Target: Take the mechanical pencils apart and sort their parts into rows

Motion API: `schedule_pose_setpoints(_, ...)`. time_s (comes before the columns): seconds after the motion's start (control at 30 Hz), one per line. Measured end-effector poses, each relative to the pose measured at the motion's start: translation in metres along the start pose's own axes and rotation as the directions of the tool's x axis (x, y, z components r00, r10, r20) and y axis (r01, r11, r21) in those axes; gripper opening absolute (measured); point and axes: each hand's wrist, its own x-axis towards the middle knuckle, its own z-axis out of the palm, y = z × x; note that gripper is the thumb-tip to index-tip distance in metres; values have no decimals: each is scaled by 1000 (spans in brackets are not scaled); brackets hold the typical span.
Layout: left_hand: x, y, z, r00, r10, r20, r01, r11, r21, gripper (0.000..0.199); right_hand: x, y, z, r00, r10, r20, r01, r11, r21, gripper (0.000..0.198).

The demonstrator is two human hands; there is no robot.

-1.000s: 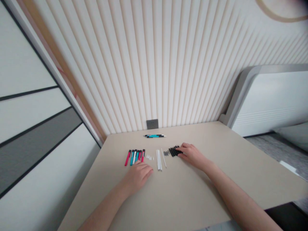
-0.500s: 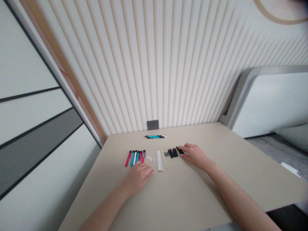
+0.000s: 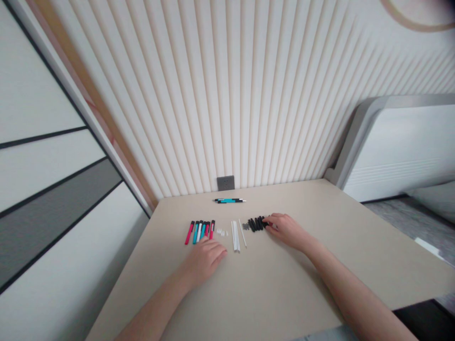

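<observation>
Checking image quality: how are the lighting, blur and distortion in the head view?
Head view: soft, even light, faint shadows under both hands, left hand and right hand; no glare on the table; wide-angle stretch bends the wall slats; the small pen parts are too tiny to resolve.

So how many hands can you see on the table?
2. The left hand rests flat by the row of coloured pens. The right hand touches the black pieces further right on the table.

Matt beige table (image 3: pixel 284 284) (smooth), glossy plastic pen barrels (image 3: pixel 199 231).
</observation>
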Motion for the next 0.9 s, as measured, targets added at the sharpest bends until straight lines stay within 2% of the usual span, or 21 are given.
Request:
schedule_pose_setpoints(0.33, 0, 1, -2, 1000, 2, 17, -2, 1000, 6, 38, -1, 0, -7, 1000, -9, -27, 10, 999, 38, 31)
schedule_pose_setpoints(0.4, 1, 1, -2, 1000, 7, 18, -8, 1000, 4, 39, -2, -3, -6, 997, -37, -68, 41, 998, 54, 29)
schedule_pose_setpoints(0.47, 2, 1, 0, 1000, 15, 12, -15, 1000, -6, 40, -3, -13, -3, 985, -108, -132, 120, 989, 87, 29)
schedule_pose_setpoints(0.57, 4, 3, 4, 1000, 11, -14, -12, 999, -51, 43, -5, -39, 5, 936, -278, -216, 310, 942, 131, 30)
schedule_pose_setpoints(0.7, 6, 8, 10, 999, 8, -39, -15, 983, -184, 47, -8, -74, 21, 845, -489, -214, 522, 842, 139, 28)
schedule_pose_setpoints(0.9, 7, 11, 16, 1000, -11, -19, 3, 933, -361, 51, -5, -83, 40, 722, -610, -328, 654, 756, 33, 19)
